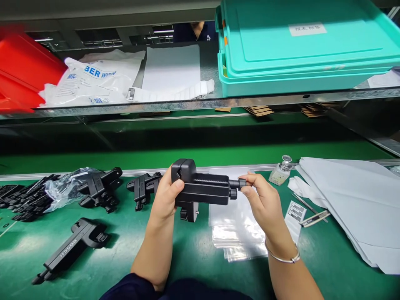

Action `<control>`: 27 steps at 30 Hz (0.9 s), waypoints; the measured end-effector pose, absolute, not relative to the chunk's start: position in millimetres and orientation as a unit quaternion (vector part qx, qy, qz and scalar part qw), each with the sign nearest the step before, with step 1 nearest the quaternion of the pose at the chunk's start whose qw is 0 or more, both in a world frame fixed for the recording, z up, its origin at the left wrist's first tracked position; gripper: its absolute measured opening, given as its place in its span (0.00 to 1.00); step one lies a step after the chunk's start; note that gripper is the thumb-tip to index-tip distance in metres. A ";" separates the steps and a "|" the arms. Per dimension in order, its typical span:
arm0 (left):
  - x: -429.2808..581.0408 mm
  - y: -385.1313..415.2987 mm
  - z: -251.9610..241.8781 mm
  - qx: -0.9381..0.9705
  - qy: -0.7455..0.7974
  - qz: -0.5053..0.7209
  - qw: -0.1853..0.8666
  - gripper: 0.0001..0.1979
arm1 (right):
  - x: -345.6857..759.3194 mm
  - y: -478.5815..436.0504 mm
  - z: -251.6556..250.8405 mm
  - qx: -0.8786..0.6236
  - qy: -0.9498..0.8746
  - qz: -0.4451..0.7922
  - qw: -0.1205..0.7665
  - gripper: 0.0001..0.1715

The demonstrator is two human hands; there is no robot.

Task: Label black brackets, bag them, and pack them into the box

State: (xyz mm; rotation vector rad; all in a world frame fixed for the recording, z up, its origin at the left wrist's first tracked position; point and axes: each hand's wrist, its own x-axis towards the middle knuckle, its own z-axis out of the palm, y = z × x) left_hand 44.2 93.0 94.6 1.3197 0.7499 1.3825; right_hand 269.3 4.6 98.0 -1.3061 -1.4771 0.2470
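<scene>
In the head view, a black plastic tool attachment [204, 189] is held level above the green bench. My left hand [167, 193] is closed around its bulky left end, thumb on the near side. With thumb and fingers, my right hand [262, 198] pinches the small tip of the rod [242, 183] at its right end. Below the body, a round part with a small metal pin points down. Behind my left hand lie similar black attachments [142, 189]. Another attachment marked BOSCH [73, 246] rests on the bench at left.
Clear plastic bags [240, 241] lie beneath the held attachment. At right are a small bottle [280, 171], tweezers [309, 204], a knife [315, 217], a label sheet [294, 214] and white sheets [350, 208]. The shelf [175, 109] above carries a teal box [306, 50] and a red bin [25, 71].
</scene>
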 end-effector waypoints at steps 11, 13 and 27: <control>46.8 89.3 97.0 0.562 0.332 0.550 0.521 0.21 | 272.6 9.2 94.2 -0.556 -0.602 0.149 0.554 0.20; 45.6 87.9 97.8 0.567 0.337 0.548 0.514 0.21 | 272.4 9.0 94.2 -0.555 -0.598 0.159 0.555 0.19; 20.6 98.2 81.4 0.501 0.381 0.514 0.583 0.27 | 275.7 14.5 93.2 -0.545 -0.626 0.185 0.526 0.24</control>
